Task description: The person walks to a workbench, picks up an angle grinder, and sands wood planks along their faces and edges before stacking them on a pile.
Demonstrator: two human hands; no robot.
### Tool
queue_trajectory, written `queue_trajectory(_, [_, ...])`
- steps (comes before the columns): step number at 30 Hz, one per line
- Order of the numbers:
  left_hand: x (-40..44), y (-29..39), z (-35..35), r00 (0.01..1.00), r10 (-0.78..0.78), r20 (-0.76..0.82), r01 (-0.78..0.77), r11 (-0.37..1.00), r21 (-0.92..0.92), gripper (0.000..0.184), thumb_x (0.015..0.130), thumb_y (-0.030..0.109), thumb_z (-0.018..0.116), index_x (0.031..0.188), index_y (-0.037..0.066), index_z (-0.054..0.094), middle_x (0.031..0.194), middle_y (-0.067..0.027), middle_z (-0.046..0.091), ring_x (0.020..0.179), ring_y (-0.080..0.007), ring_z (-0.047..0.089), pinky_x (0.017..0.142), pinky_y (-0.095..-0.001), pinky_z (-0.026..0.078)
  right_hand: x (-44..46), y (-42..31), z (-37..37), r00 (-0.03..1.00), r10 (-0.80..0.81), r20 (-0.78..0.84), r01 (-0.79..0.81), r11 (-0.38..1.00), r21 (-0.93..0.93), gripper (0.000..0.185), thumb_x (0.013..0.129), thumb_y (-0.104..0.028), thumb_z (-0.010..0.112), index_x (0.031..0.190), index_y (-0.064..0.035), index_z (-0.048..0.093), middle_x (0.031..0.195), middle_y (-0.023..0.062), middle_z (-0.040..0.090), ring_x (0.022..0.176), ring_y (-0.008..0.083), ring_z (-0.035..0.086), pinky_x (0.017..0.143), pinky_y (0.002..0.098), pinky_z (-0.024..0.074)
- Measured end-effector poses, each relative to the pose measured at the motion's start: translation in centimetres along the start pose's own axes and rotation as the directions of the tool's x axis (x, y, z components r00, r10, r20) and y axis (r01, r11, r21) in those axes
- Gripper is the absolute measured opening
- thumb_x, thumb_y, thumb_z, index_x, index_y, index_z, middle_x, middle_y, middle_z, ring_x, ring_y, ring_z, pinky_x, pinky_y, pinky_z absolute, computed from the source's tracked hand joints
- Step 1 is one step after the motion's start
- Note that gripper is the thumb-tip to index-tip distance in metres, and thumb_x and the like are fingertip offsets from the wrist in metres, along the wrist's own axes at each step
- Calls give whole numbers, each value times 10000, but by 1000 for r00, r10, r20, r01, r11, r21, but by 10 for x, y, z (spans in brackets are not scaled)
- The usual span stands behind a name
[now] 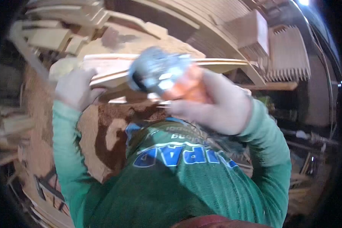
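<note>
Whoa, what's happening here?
Someone in a green shirt is working with wood. Their left hand grips one end of a pale wooden piece. Their right hand holds an orange-and-grey tool in front of it, too blurry to tell if they touch. More cut wood sits beyond, to the right.

Glossy, metallic-looking power tool (166, 74), matt wooden board (109, 64), matt cloth shirt (171, 184).
</note>
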State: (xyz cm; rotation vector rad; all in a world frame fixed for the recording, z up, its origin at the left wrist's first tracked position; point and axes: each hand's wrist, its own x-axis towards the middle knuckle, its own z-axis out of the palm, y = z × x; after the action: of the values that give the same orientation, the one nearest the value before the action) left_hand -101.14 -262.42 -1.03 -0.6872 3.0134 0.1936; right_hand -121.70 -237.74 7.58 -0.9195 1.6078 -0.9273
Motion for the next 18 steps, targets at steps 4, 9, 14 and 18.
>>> queue_trajectory(4, [1,1,6,1000,23,20,-23,1000,19,437,736,372,868,1054,136,683,856,-158,698,817,-373,683,708,-490,537,22,-45,4,980,193,40,-136,812,-567,524,887,-286,779,1222,46,550,1060,157,696,982,233,689,923,380,550])
queue_trajectory(9, [-7,-4,13,999,-30,-45,28,999,-43,425,730,340,880,1036,129,674,796,-157,672,787,-381,669,696,-502,519,-14,-3,-19,979,-60,-193,-19,924,-382,553,850,-465,718,1125,8,638,955,247,713,899,396,715,856,461,570])
queue_trajectory(14, [-3,0,3,999,17,-47,-21,997,-74,394,715,229,875,1041,116,683,846,-131,669,773,-374,656,692,-482,504,-69,21,-81,911,128,-393,-212,961,-180,512,874,-317,762,1232,20,619,1039,139,717,981,203,686,905,353,549])
queue_trajectory(18, [3,-2,4,1000,2,-27,-5,994,-110,417,701,252,887,1040,100,697,880,-148,686,797,-388,665,710,-470,519,-104,43,-146,834,246,-494,-335,937,-99,419,901,-310,762,1168,-3,659,934,43,688,811,115,645,757,288,537])
